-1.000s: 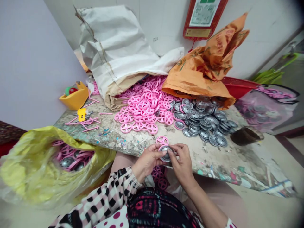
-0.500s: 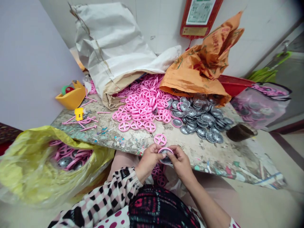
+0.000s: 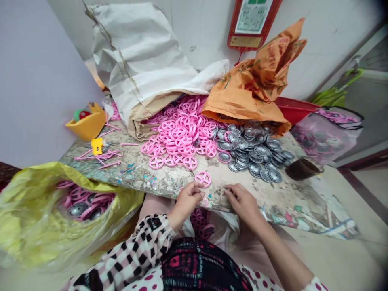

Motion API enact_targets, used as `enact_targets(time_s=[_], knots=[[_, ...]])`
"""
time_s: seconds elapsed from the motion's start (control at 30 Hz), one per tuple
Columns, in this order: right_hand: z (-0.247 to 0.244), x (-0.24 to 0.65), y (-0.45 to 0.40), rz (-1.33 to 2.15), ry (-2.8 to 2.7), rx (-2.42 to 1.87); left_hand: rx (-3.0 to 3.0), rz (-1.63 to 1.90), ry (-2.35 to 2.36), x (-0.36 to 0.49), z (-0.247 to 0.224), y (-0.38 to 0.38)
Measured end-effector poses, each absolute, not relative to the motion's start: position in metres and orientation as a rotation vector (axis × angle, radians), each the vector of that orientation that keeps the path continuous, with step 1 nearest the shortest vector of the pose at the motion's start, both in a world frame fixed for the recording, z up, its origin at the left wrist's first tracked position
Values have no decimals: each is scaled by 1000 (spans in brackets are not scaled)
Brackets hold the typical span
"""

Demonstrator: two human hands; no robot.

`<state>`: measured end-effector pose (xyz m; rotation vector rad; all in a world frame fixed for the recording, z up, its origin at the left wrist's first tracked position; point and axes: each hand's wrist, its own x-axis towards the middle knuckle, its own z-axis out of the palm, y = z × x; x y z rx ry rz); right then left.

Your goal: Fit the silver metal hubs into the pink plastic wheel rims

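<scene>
A single pink spoked wheel (image 3: 203, 179) lies flat near the table's front edge. My left hand (image 3: 186, 203) is just in front of it, thumb and forefinger apart, fingertips at the wheel's near rim; whether they touch it I cannot tell. To the right, my right hand (image 3: 245, 203) hovers over the table edge with its fingers parted and nothing in them. Beyond the hands spreads a heap of pink wheels (image 3: 182, 137), with a pile of grey discs (image 3: 257, 151) beside it. Below the edge, between my knees, more pink wheels (image 3: 201, 224) show, partly hidden.
A white sack (image 3: 142, 52) and an orange sack (image 3: 245, 95) stand behind the heaps. Pink rods (image 3: 109, 165) and a yellow holder (image 3: 87, 126) are at left, a dark cup (image 3: 304, 168) at right. A yellow bag (image 3: 33, 202) holds wheels with grey centres.
The pink wheel with a grey disc has left my hands. They have moved apart, the right one to the right and the left one slightly left.
</scene>
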<state>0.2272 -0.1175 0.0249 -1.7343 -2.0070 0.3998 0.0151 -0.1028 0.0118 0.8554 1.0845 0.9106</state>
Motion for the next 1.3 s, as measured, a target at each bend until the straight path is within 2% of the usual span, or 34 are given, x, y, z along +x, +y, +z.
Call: enact_targets(time_s=[0.13,0.27,0.5,0.67,0.77,0.93,1.17,1.3], knots=[[27,233,-55,-4,-2126,-1856,824,895,1100,16,4,-101],[25,224,-8,-197,-2159,-2025,768,863,1151,14,2,-98],[20,218,-11,-443,-2389,-1963,755,828,1153,12,7,-96],[19,224,-52,-427,-2618,-1794,743,804,1165,12,7,-95],[19,231,-62,-368,-2541,-1805,751,807,1158,12,7,-95],[26,234,-40,-140,-2304,-1889,756,800,1179,12,9,-96],[27,218,4,-174,-2143,-2138,735,812,1167,12,10,-96],[24,215,-9,-162,-2195,-1986,680,812,1124,8,11,-97]])
